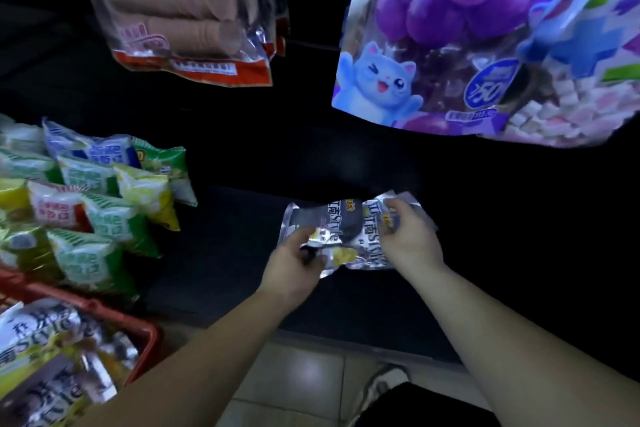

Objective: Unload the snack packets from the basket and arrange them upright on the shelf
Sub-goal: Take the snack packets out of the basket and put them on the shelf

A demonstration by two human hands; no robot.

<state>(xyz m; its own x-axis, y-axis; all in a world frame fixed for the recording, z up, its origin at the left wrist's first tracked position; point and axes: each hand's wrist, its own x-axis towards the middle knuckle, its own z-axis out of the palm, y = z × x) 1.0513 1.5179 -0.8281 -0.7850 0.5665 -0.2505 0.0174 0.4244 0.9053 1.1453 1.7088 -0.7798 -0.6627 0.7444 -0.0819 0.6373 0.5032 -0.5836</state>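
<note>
Head view: silver packets [346, 218] amid dark open shelf [491, 246]

Near centre, the silver packets [341, 236] carry dark lettering and yellow patches. At nine o'clock, the shelf packets [100, 211] are green, yellow and blue with white panels (one is red). The basket [147, 331] at seven is red. The bag [485, 45] at two is purple with a blue cat.

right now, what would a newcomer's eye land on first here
The big purple grape bag with its blue cartoon cat fills the upper right, by far the brightest thing in view. At centre, the left hand and right hand grip crinkled silver packets against the dark shelf. At lower left, a red basket holds similar packets.
</note>
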